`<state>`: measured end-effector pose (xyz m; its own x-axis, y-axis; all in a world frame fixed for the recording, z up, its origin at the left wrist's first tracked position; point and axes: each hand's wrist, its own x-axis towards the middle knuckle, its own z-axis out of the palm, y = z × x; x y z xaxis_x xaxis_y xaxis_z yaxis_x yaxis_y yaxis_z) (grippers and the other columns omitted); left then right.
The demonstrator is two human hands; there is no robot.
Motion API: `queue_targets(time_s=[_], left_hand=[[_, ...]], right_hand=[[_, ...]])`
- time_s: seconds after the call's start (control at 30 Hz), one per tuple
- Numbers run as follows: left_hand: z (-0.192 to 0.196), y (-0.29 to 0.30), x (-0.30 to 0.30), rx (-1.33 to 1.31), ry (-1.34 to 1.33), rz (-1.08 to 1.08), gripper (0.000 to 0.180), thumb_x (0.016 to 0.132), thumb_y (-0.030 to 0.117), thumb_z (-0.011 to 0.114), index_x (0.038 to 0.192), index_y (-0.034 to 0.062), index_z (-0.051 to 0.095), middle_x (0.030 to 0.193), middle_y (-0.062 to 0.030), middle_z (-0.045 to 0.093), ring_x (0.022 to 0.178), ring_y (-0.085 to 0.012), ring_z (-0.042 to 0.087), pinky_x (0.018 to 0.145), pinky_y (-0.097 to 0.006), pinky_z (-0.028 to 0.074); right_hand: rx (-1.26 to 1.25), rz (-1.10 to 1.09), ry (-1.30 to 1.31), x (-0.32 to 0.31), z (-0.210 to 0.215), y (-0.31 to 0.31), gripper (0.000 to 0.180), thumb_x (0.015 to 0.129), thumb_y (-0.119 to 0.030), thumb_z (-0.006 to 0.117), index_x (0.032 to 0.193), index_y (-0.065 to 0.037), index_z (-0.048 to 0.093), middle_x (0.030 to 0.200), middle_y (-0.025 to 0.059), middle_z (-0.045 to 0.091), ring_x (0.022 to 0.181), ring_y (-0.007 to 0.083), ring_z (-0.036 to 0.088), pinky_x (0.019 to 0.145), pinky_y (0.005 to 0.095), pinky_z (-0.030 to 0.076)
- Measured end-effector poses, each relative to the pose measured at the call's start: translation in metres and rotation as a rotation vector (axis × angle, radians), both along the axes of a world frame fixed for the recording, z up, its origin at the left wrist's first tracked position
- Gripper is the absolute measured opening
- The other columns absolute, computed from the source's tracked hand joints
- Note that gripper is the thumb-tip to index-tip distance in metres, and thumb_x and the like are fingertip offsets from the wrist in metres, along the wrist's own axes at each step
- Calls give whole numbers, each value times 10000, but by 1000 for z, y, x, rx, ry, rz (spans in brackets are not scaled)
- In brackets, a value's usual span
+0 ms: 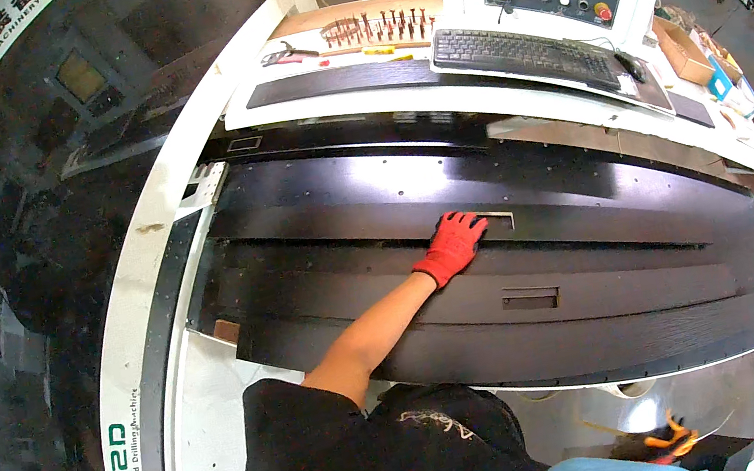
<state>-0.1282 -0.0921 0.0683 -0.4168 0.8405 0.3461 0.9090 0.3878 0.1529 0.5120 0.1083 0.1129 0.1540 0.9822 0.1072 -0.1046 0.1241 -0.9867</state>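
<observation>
1. note the state of the left hand [452, 249]: red-gloved, palm down, loosely spread rather than closed, seemingly resting on dark work with nothing gripped. impossible to confirm contact at the fingertips from above.
2. locate the work: long dark panel [585, 226], lying flat on the near side of the keyboard [522, 56], with a pale-edged rectangular cutout [501, 223] just beside the fingertips. apparently a second panel [634, 282] on the near side of that, bearing a slotted recess [531, 297].
3. press lightly and evenly through the whole palm, probably enough to steady or feel the surface without pushing it out of line.
4. slide fingertips alongside the cutout rather than hooking over its rim; possibly sharp or splintery there.
5. sight along the full long edge before any nudge. push near the middle for a straight shift, near one end for a slight turn.
6. use both hands for any lift; likely too long to balance from one central hold. unable to make out the right hand, so unable to tell its grip.
7. carry the bare forearm [376, 335] clear of raised edges, and avoid snagging the orange tool [672, 437] below the near side.
</observation>
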Motion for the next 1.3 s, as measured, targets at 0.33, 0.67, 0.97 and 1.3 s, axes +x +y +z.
queue_targets(time_s=[0.33,0.67,0.97,1.3], left_hand=[[2,3,-1,-20,46,6,541,830,181,740,1363,147,657,1305,-119,639,1234,-313,607,1086,-484,417],[7,-5,-2,-56,-4,10,646,789,272,845,1385,138,634,1347,-133,631,1264,-341,604,1105,-504,425],[13,3,-11,-54,-125,-23,650,791,306,843,1393,167,640,1351,-149,667,1294,-344,619,1127,-499,426],[69,37,-57,-301,-262,35,674,847,402,832,1434,124,652,1257,-177,754,1161,-362,712,978,-465,550]], right_hand=[[-287,757,-507,-122,85,18,283,1079,-366,634,1217,-124,689,695,-2,590,539,111,571,449,261,404],[-124,1220,-618,-274,87,-127,559,969,-133,773,1480,-36,570,1273,91,703,1080,187,688,907,334,562],[-313,1145,-392,-223,44,-112,588,992,-120,756,1517,14,529,1313,103,715,1138,185,691,965,341,563],[-173,1077,-804,-233,114,-158,674,971,-582,695,1399,-66,625,1234,268,726,1142,453,695,972,520,556]])
